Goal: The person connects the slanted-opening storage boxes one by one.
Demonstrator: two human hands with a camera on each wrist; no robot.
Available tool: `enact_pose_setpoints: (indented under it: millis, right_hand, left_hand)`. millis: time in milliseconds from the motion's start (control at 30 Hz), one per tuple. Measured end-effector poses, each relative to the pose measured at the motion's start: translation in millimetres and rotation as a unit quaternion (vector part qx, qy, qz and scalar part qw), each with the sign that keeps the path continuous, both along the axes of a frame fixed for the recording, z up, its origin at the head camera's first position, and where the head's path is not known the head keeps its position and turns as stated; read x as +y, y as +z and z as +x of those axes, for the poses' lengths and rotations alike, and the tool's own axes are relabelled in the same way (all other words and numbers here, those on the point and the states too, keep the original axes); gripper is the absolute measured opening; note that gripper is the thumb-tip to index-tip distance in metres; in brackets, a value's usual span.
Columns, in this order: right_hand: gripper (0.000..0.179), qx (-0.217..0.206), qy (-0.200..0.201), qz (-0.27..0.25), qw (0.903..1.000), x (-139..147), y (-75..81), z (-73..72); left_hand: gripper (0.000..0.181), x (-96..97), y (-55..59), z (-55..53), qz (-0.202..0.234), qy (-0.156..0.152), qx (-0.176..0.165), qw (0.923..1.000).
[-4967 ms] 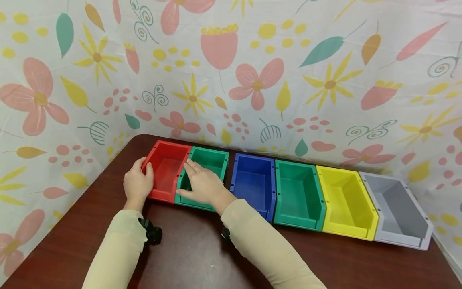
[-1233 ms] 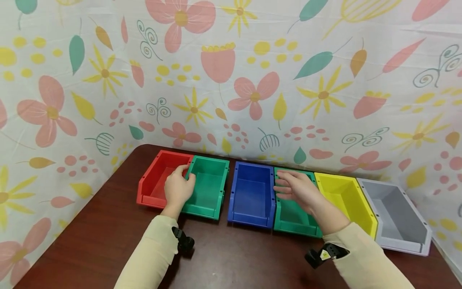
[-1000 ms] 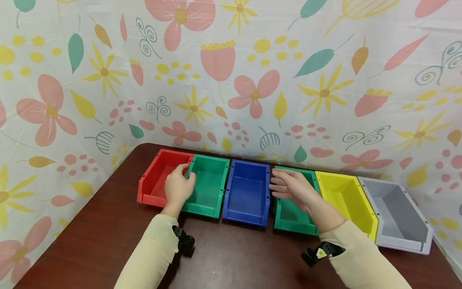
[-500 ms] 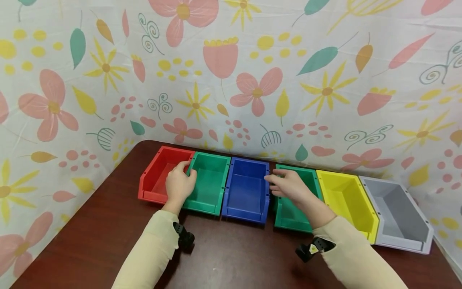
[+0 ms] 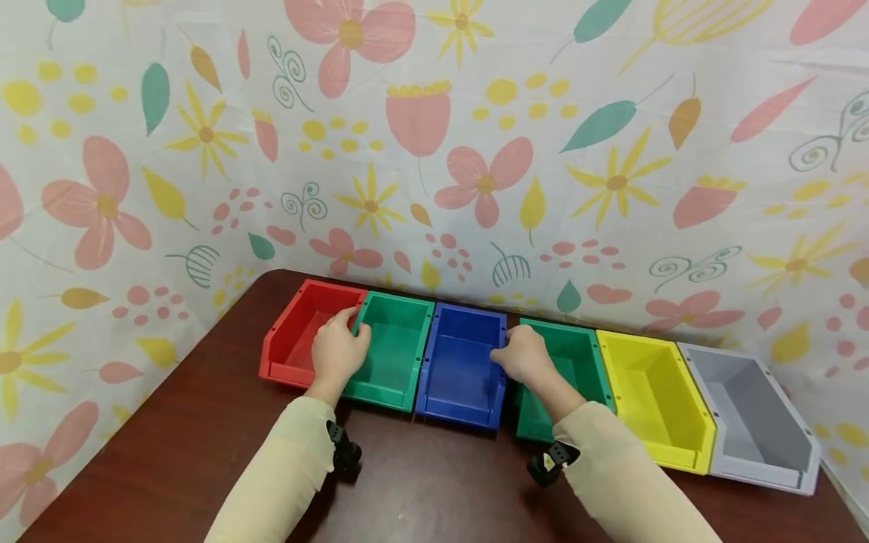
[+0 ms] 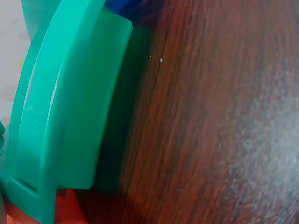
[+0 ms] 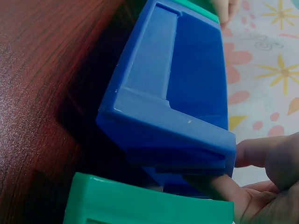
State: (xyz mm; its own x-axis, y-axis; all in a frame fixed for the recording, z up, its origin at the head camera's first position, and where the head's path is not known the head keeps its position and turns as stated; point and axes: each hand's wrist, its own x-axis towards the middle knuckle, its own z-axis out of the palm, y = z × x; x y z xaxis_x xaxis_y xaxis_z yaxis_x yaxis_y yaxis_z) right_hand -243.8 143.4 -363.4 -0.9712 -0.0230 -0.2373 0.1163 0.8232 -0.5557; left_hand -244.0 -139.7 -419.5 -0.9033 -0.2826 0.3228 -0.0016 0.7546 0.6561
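Observation:
Six plastic storage bins stand in a row: red [image 5: 299, 335], green [image 5: 394, 343], blue [image 5: 464, 369], a second green [image 5: 566, 362], yellow [image 5: 655, 400] and grey [image 5: 753, 415]. My left hand [image 5: 336, 351] holds the first green bin's left wall where it meets the red one, thumb on the green side. Its fingers barely show in the left wrist view. With my right hand [image 5: 526, 356] I grip the blue bin's right rim, thumb inside. In the right wrist view, fingers [image 7: 229, 189] reach under that rim. The blue bin sits close against the first green bin.
The bins line the back of a dark brown wooden table [image 5: 407, 483]. A narrow gap separates the blue bin from the second green one. Behind hangs a flower-patterned cloth [image 5: 475, 113]. Both wrists wear small black cameras.
The left hand went from the red bin's outer wall to the red-green seam. The blue bin slid left against the first green bin. My right hand moved left and curled onto the blue rim.

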Motion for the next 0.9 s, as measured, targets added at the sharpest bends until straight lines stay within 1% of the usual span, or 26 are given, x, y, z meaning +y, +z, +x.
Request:
enact_pose_setpoints:
  millis: [33,133,300,433,533,633,733,800,900]
  right_hand:
    - [0.052,-0.004,-0.005,0.000,1.0000,-1,0.1,0.9]
    - [0.052,-0.011,-0.013,-0.003,0.9998,-1,0.4,3.2]
    - [0.051,0.001,-0.015,-0.012,0.9998,2,1.2,3.8]
    - [0.053,0.002,-0.017,-0.028,0.9995,6,1.1,3.9]
    - [0.055,0.004,-0.021,-0.056,0.9982,11,-0.2,4.5]
    - [0.056,0.009,-0.022,-0.097,0.9950,16,1.2,3.8]
    - [0.057,0.004,-0.026,-0.138,0.9900,20,5.9,3.2]
    - [0.057,-0.001,-0.030,-0.157,0.9872,22,7.9,3.5]
    - [0.058,-0.007,-0.032,-0.169,0.9850,24,7.3,4.6]
  left_hand:
    - [0.040,0.1,-1.2,0.4,0.000,0.001,-0.002,1.0000]
    - [0.041,0.9,-4.3,1.0,0.005,0.006,-0.004,1.0000]
    - [0.041,1.9,-8.1,-1.7,0.005,0.015,0.005,0.9999]
    - [0.042,2.5,-9.0,-0.6,0.004,0.013,-0.002,0.9999]
    - [0.043,2.9,-10.6,1.0,0.006,0.011,-0.009,0.9999]
    - [0.042,2.8,-10.5,-0.9,0.005,0.013,-0.001,0.9999]
    - [0.042,2.0,-7.7,-3.8,0.005,0.014,0.009,0.9998]
    - [0.041,1.3,-6.5,-4.3,0.005,0.015,0.013,0.9998]
    - [0.041,0.4,-5.7,-2.7,0.005,0.018,0.010,0.9998]
